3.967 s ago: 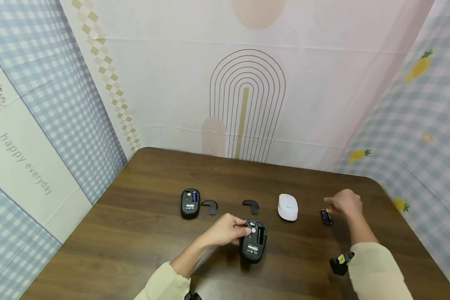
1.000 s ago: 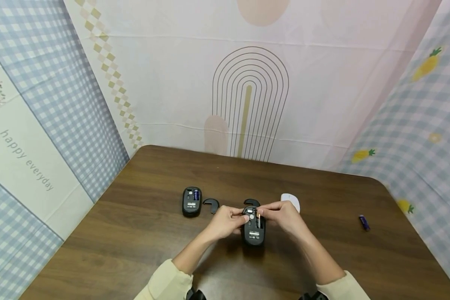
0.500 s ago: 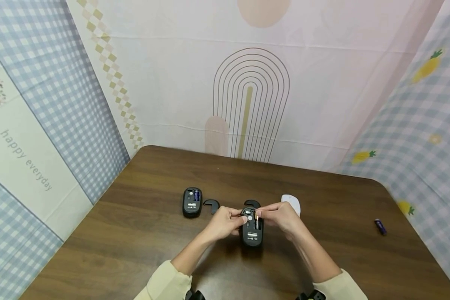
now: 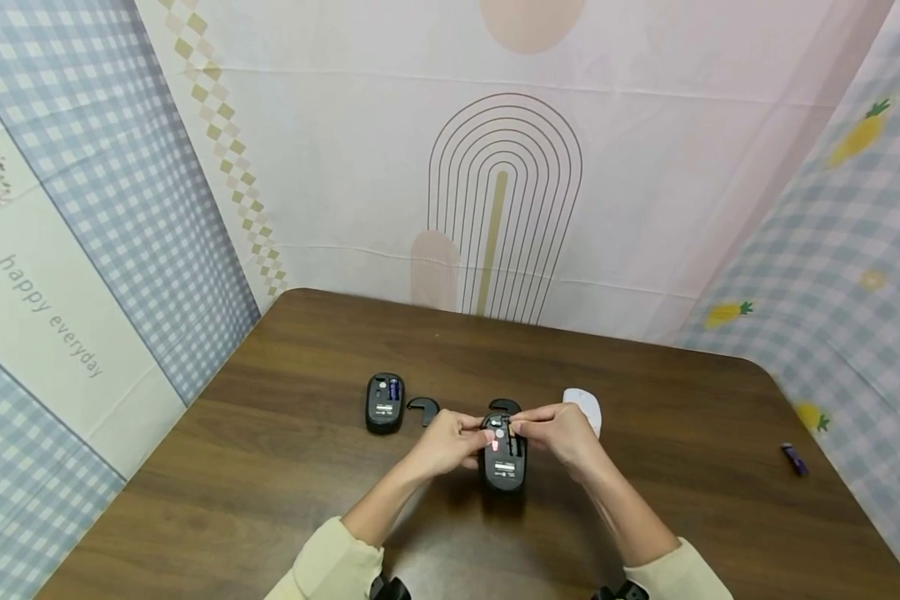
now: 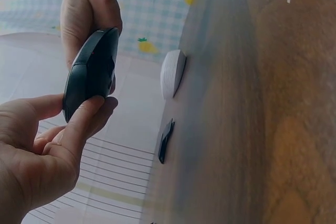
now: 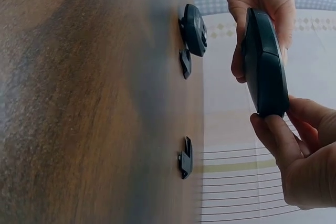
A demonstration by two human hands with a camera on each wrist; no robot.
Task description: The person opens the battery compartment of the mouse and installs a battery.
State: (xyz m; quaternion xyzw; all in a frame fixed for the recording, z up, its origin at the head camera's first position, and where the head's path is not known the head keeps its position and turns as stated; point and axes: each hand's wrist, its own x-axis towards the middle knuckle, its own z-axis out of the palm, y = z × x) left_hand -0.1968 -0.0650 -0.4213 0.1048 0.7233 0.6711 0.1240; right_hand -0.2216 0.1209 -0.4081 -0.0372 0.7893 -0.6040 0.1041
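Observation:
My left hand (image 4: 446,442) grips the left edge of a black computer mouse (image 4: 504,475), raised above the table with its underside facing up. At the mouse's upper right, my right hand (image 4: 562,433) pinches a battery (image 4: 512,430) at the uncovered slot. Only a small gold-coloured part of that battery shows between the fingertips. The right wrist view shows the right fingers (image 6: 286,142) against the end of the mouse (image 6: 265,66), with the battery hidden there. A loose dark blue battery (image 4: 794,460) lies far right on the table.
A second black mouse (image 4: 385,408) lies belly-up at the left, a blue battery in its slot. One black battery cover (image 4: 424,410) sits beside it; another cover (image 4: 504,406) is just behind the held mouse. A white mouse (image 4: 583,407) is partly behind my right hand.
My right hand has come from the far right to the mouse with one of the two batteries. The other battery has rolled rightward along the table. The held mouse has shifted slightly away from me.

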